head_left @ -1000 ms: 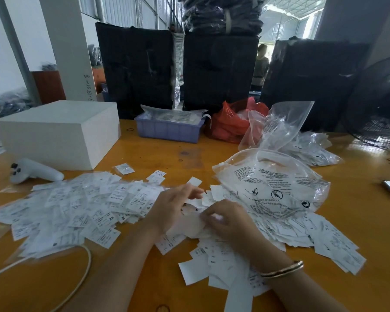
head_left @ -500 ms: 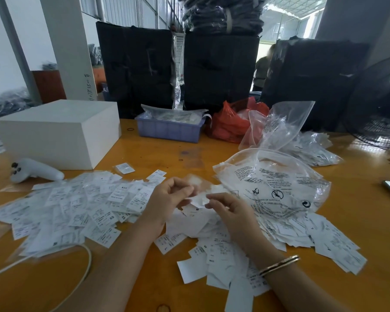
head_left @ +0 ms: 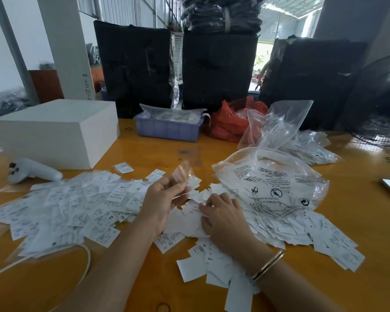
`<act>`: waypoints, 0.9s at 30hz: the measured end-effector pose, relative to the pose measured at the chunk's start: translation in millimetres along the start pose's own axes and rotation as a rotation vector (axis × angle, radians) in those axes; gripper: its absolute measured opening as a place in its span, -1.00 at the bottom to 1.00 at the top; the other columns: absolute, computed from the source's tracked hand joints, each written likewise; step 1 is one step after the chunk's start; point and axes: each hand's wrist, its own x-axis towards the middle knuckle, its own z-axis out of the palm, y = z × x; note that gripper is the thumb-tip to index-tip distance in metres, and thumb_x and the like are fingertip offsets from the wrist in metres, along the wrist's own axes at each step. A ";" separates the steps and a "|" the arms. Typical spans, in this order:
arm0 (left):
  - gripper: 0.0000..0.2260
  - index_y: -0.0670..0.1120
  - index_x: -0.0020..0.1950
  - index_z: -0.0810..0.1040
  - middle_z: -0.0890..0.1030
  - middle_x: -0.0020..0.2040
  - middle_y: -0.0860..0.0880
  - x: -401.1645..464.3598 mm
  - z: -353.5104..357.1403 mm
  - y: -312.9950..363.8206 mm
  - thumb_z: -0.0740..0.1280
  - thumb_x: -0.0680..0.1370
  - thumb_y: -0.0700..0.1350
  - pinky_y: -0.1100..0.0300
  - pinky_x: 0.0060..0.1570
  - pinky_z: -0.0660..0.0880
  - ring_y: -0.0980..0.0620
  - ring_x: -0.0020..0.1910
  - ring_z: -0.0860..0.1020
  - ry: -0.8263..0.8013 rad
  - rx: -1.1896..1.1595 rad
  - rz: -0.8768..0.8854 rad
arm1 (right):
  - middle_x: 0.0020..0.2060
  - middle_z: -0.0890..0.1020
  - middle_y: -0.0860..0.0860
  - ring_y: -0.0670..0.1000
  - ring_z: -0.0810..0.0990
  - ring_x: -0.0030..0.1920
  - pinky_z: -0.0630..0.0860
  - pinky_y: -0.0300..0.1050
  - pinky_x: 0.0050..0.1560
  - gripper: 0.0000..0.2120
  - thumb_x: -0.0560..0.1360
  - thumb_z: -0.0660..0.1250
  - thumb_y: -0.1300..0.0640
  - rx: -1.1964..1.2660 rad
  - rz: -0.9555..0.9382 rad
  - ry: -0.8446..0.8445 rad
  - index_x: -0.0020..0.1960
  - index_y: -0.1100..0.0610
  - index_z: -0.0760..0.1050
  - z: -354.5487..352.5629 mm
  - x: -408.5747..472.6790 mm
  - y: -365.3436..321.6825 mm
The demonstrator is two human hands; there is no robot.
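The left hand (head_left: pixel 164 197) is pinching a little clear bag (head_left: pixel 184 174) between thumb and fingertips, held up just above the mess. The right hand (head_left: pixel 223 218) lies knuckles-up just beside it, fingers bent down onto the loose labels (head_left: pixel 189 224). Can't tell whether it actually has one pinched, since the fingertips are buried in paper. Looks like a label is about to go into that bag.

Left of the left hand is a spread of bagged labels (head_left: pixel 77 206). Right of the right hand, a big clear bag (head_left: pixel 270 185) lies on more labels, all on the worktop (head_left: pixel 358 221). Beyond the bagged ones sit a white controller (head_left: pixel 32 173) and a white box (head_left: pixel 54 131).

What could bite here: the labels overlap and look thin, so the right hand could easily lift two together, or the wrong size, since XS, S and L lie mixed. The bag's floppy too, so its mouth may fold closed. A stray sweep could shove loose labels into the finished ones.
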 end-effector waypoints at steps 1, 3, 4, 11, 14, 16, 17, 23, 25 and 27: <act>-0.82 -0.13 0.02 0.63 0.71 -0.15 -0.09 -0.5 0.2 0.1 0.34 0.50 -0.34 0.25 -0.23 0.60 0.03 -0.16 0.68 0.000 -0.013 -0.008 | 0.25 0.41 -0.06 0.02 0.26 0.27 0.14 -0.08 0.21 -0.65 0.59 0.06 -0.01 0.000 -0.007 0.010 0.33 -0.02 0.41 -0.2 0.5 -0.2; -0.81 -0.12 0.01 0.63 0.71 -0.13 -0.11 -1.2 0.9 0.0 0.33 0.50 -0.34 0.25 -0.24 0.59 0.01 -0.15 0.69 0.009 -0.031 -0.021 | 0.28 0.44 -0.09 0.00 0.27 0.31 0.14 -0.09 0.25 -0.67 0.58 0.08 0.00 0.024 -0.025 0.022 0.28 -0.02 0.45 -0.5 1.3 0.2; -0.82 -0.11 0.02 0.63 0.71 -0.13 -0.11 -1.3 1.4 -0.1 0.33 0.51 -0.33 0.25 -0.25 0.59 0.02 -0.16 0.68 0.016 -0.030 -0.023 | 0.29 0.45 -0.10 -0.01 0.28 0.34 0.12 -0.09 0.26 -0.68 0.58 0.08 0.01 0.030 -0.040 0.022 0.26 -0.01 0.46 -0.7 1.6 0.0; -0.86 -0.10 -0.07 0.66 0.65 -0.19 -0.02 1.5 2.0 -1.3 0.33 0.54 -0.08 0.26 -0.28 0.53 0.09 -0.18 0.61 0.093 0.074 -0.056 | 0.02 0.63 -0.11 -0.05 0.53 0.08 0.32 -0.17 0.13 -0.92 0.49 0.31 0.03 0.430 0.126 0.090 -0.07 0.00 0.55 -6.6 0.2 5.8; -0.88 -0.09 -0.12 0.64 0.65 -0.30 0.06 -0.7 3.4 -0.5 0.37 0.50 -0.06 0.28 -0.33 0.52 0.13 -0.27 0.61 0.089 0.090 -0.066 | -0.14 0.61 -0.22 -0.20 0.57 -0.11 0.48 -0.29 -0.10 -0.86 0.48 0.38 0.06 0.674 0.297 0.133 -0.21 -0.09 0.45 -10.7 -2.1 10.8; -0.86 -0.11 -0.11 0.62 0.65 -0.33 0.08 -2.0 4.4 0.5 0.39 0.48 -0.04 0.31 -0.36 0.51 0.16 -0.32 0.61 0.075 0.091 -0.059 | -0.24 0.57 -0.24 -0.29 0.53 -0.14 0.42 -0.41 -0.17 -0.77 0.47 0.39 0.16 0.736 0.338 0.199 -0.23 -0.10 0.41 -10.8 -3.3 13.4; -0.84 -0.12 -0.09 0.61 0.66 -0.33 0.08 -2.0 5.0 0.6 0.39 0.48 -0.03 0.30 -0.37 0.51 0.16 -0.34 0.60 0.072 0.096 -0.058 | -0.24 0.56 -0.24 -0.29 0.53 -0.15 0.40 -0.43 -0.18 -0.76 0.47 0.38 0.22 0.740 0.335 0.225 -0.21 -0.09 0.42 -10.9 -3.5 14.4; -0.84 -0.11 -0.12 0.61 0.57 -0.35 0.02 -2.4 6.0 0.6 0.35 0.53 -0.04 0.31 -0.47 0.37 0.14 -0.43 0.43 0.092 0.055 -0.105 | -0.09 0.46 -0.10 -0.11 0.45 -0.03 0.32 -0.48 -0.09 -0.72 0.40 0.34 0.44 0.643 0.252 0.318 -0.12 0.10 0.68 -12.6 -1.6 15.4; -0.84 -0.13 -0.09 0.65 0.56 -0.32 0.02 -2.1 5.2 0.6 0.36 0.53 -0.06 0.33 -0.50 0.37 0.15 -0.43 0.42 0.084 0.022 -0.122 | -0.08 0.42 -0.14 -0.24 0.43 -0.09 0.32 -0.55 -0.14 -0.69 0.41 0.35 0.44 0.694 0.277 0.361 -0.14 0.04 0.69 -14.9 -2.8 15.5; -0.85 -0.14 -0.04 0.67 0.58 -0.29 0.00 -1.9 5.3 0.5 0.36 0.53 -0.09 0.33 -0.51 0.39 0.16 -0.43 0.48 0.078 0.003 -0.138 | -0.17 0.53 -0.21 -0.31 0.49 -0.21 0.33 -0.53 -0.28 -0.57 0.47 0.28 0.42 0.793 0.331 0.357 -0.17 -0.12 0.63 -15.3 -4.6 16.3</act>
